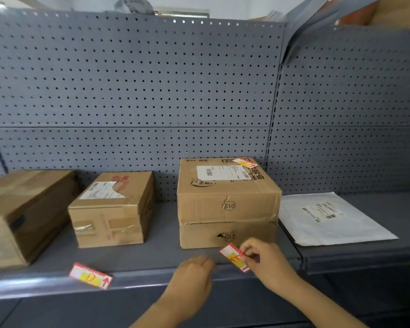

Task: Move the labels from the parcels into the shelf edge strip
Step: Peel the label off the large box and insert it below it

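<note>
My right hand (265,261) pinches a red, white and yellow label (233,256) just above the shelf edge strip (137,278), in front of a stack of two cardboard parcels (227,204). My left hand (194,271) rests on the strip right beside it, fingers curled on the clear cover. Another label marked "D" (90,276) sits in the strip further left. A third label (244,162) lies on top of the upper stacked parcel, at its back right corner.
A smaller cardboard parcel (114,209) and a large brown box (24,214) stand on the shelf to the left. A white mailer bag (331,218) lies on the neighbouring shelf at right. Grey pegboard (137,91) forms the back wall.
</note>
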